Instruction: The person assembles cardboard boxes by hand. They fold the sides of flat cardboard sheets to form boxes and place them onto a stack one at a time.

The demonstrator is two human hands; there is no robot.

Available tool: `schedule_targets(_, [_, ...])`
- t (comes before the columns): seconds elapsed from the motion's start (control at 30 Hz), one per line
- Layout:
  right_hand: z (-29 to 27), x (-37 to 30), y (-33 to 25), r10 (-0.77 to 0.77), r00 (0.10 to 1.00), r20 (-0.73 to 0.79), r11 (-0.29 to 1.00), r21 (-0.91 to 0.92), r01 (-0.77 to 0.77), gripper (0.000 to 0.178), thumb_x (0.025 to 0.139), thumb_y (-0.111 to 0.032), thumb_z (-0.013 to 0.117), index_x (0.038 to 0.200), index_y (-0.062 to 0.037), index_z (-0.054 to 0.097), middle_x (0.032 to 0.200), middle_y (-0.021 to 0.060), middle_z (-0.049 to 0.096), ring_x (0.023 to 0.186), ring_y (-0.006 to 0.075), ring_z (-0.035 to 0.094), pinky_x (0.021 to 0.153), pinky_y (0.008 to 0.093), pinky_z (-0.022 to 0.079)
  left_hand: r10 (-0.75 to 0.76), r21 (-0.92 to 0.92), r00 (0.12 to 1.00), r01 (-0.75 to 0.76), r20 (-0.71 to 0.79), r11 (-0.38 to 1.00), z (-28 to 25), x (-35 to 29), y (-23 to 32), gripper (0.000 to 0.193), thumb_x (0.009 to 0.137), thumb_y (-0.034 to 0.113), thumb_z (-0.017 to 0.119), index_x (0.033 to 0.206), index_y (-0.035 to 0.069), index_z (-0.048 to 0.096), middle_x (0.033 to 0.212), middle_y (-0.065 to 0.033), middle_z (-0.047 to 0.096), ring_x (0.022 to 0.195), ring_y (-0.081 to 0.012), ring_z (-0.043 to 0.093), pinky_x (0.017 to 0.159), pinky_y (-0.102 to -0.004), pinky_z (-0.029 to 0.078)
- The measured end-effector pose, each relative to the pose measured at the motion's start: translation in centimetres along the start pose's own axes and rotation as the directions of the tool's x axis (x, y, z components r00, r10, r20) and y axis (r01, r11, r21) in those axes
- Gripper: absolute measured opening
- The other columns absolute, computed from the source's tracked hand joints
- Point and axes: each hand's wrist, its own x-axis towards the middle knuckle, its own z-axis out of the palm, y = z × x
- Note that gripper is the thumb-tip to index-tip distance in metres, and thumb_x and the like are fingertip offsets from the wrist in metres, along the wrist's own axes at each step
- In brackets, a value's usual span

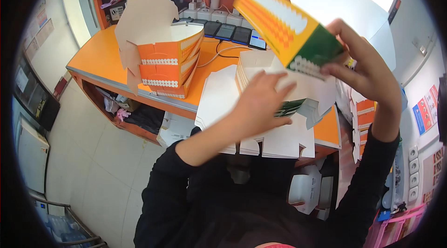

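Note:
Raised over the right side of the desk is a food carton (293, 24) of orange, yellow and green printed cardboard, with its white flap standing up behind. My right hand (368, 64) grips its green end, thumb below and fingers behind. My left hand (263, 99) is open, fingers spread, over a nested stack of cartons (247, 64) with green edges showing by my fingertips. Whether it touches them I cannot tell. Flat white carton blanks (212, 101) lie under that stack at the desk's front edge.
Nested orange cartons (160, 73) with raised flaps stand on the left of the orange desk (95, 57). Several phones (227, 32) with cables and power adapters line the back. More orange cartons (365, 115) are at the right. Open shelves under the desk hold bags and boxes.

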Motion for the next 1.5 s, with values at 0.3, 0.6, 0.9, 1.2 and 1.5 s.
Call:
schedule_targets(0.3, [5.3, 0.9, 2.6, 0.255, 0.914, 0.314, 0.966, -0.118, -0.229, 0.039, 0.078, -0.003, 0.065, 0.113, -0.0055, 0.047, 0.088, 0.0206, 0.065, 0.086, 0.0385, 0.064, 0.078, 0.0434, 0.05, 0.126, 0.481, 0.992, -0.114, 0.007, 0.87, 4.1, -2.1, 3.9, 0.042, 0.074, 0.009, 0.056, 0.112, -0.009, 0.057, 0.099, -0.0155, 0.054, 0.098, -0.0254, 0.054, 0.083, -0.0323, 0.045])
schedule_targets(0.6, [7.3, 0.2, 3.3, 0.26, 0.938, 0.227, 0.886, -0.441, -0.139, 0.025, 0.074, -0.004, 0.067, 0.095, -0.005, 0.055, 0.079, 0.0144, 0.064, 0.084, 0.0348, 0.063, 0.077, 0.0418, 0.049, 0.026, 0.481, 0.999, -0.033, 0.022, 0.876, 4.2, -1.4, 3.8, 0.035, 0.073, 0.006, 0.056, 0.105, -0.007, 0.059, 0.088, -0.0118, 0.052, 0.083, -0.023, 0.053, 0.073, -0.0317, 0.045])
schedule_targets(0.9, [8.9, -1.1, 3.5, 0.205, 0.978, 0.051, 0.828, -0.541, -0.145, 0.01, 0.07, -0.011, 0.063, 0.079, -0.0094, 0.065, 0.071, 0.0128, 0.064, 0.074, 0.0294, 0.067, 0.064, 0.038, 0.054, 0.232, 0.425, 0.97, -0.179, -0.076, 0.887, 4.9, 0.1, 2.4, 0.014, 0.07, 0.005, 0.058, 0.083, 0.0, 0.061, 0.078, -0.0087, 0.051, 0.076, -0.0226, 0.051, 0.065, -0.0321, 0.041])
schedule_targets(1.2, [8.5, -2.9, 3.9, 0.337, 0.94, 0.044, 0.893, -0.331, -0.305, 0.026, 0.071, -0.009, 0.071, 0.095, -0.0046, 0.061, 0.082, 0.015, 0.065, 0.083, 0.032, 0.064, 0.074, 0.0407, 0.05, 0.249, 0.366, 0.952, -0.171, -0.177, 0.915, 3.2, -2.5, 0.9, 0.037, 0.067, 0.004, 0.068, 0.103, 0.002, 0.061, 0.106, -0.0135, 0.056, 0.103, -0.028, 0.053, 0.081, -0.035, 0.04])
schedule_targets(1.5, [10.9, -0.6, 3.0, 0.409, 0.911, 0.058, 0.911, 0.035, -0.411, 0.029, 0.075, -0.022, 0.076, 0.086, 0.0008, 0.061, 0.071, 0.0138, 0.063, 0.061, 0.0248, 0.058, 0.062, 0.0312, 0.047, -0.086, -0.122, 0.965, 0.057, -0.249, 0.991, 1.5, -5.7, -4.3, 0.05, 0.063, 0.015, 0.083, 0.104, 0.002, 0.057, 0.113, -0.0142, 0.055, 0.109, -0.0324, 0.052, 0.089, -0.0393, 0.045])
